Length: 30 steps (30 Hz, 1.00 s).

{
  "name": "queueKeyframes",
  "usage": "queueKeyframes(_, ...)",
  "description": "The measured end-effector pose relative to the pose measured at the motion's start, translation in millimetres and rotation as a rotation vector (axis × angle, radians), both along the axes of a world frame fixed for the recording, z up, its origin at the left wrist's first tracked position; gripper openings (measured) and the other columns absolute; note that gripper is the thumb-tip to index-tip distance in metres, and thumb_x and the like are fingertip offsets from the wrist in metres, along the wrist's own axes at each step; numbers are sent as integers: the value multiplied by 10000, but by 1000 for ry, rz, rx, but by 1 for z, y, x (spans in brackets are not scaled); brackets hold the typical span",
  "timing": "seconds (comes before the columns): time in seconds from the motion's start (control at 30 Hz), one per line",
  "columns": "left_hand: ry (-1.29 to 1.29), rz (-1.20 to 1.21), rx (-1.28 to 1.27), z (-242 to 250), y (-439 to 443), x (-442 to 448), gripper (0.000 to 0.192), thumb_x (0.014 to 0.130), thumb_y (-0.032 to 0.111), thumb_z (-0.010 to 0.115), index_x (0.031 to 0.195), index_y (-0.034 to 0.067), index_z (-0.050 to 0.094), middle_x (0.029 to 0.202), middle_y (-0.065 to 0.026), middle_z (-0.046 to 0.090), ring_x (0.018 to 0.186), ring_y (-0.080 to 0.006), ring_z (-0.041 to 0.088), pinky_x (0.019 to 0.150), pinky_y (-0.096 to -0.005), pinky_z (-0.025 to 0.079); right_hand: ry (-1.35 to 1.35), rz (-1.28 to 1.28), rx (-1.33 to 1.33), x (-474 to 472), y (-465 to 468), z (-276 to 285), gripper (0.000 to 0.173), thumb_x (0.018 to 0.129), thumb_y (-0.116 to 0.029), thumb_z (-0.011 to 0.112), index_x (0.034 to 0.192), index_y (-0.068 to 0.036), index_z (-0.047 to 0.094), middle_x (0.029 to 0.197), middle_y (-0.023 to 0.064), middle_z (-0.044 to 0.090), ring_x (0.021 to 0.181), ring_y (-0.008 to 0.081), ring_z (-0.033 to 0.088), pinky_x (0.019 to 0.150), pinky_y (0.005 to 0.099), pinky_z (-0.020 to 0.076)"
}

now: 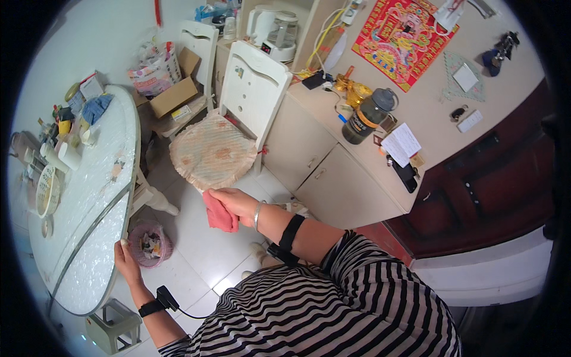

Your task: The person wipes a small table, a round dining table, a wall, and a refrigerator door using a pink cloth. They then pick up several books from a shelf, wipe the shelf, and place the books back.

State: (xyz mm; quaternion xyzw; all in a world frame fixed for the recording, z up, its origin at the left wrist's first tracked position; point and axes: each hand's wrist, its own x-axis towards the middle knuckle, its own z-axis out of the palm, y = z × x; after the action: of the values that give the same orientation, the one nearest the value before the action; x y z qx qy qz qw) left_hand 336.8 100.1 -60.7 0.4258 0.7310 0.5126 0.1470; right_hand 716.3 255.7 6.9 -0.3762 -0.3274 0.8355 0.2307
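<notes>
My right hand (238,205) grips a folded red-pink cloth (220,215), which hangs over the white tiled floor near the front of a chair's seat cushion (218,149). The cushion has a ruffled edge and lies on a white wooden chair (254,89). At the edge of the oval table (96,196), my left hand (128,263) is raised with its thumb up; whether it touches the edge or holds anything cannot be told. A pink waste basket (166,250) with a liner and litter stands on the floor just beyond that hand.
On the table's far side are an oval white basket (47,192), bottles and a blue cloth (97,108). A grey plastic stool (111,328) stands below its near end. Right of the chair, a cabinet (352,192) bears a large sports bottle (370,116), papers and a phone. An open cardboard box (174,98) sits behind.
</notes>
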Motion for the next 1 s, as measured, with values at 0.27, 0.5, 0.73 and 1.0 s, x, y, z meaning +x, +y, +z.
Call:
queueKeyframes(0.27,319,375,-283,-26,25,-63,341,965,246,586,1215,21,642,1231,-196,645,1176,-364,585,1015,-425,445,-22,52,199,-104,90,-11,315,1031,-386,525,1004,-95,644,748,30,640,594,120,602,519,281,491)
queueKeyframes(0.5,467,478,-320,-20,17,-59,430,932,240,619,1313,46,574,1370,-247,528,1259,-431,482,1080,-478,387,-163,81,955,-232,131,-35,441,964,-329,603,1277,-19,616,1203,177,666,1114,338,633,953,369,486)
queueKeyframes(0.73,413,594,-853,-50,15,-49,689,913,405,576,1531,193,354,1619,-180,213,1478,-423,197,1152,-603,208,-605,607,1711,-305,124,-75,598,920,-388,610,1443,-128,481,1552,176,335,1381,401,374,1109,491,325)
queueKeyframes(1.0,336,600,-916,-26,26,-42,710,903,425,536,1538,171,345,1631,-179,179,1499,-410,150,1180,-579,156,-960,410,1730,-377,274,-112,668,942,-449,566,1508,-135,396,1563,185,327,1448,391,278,1164,539,228)
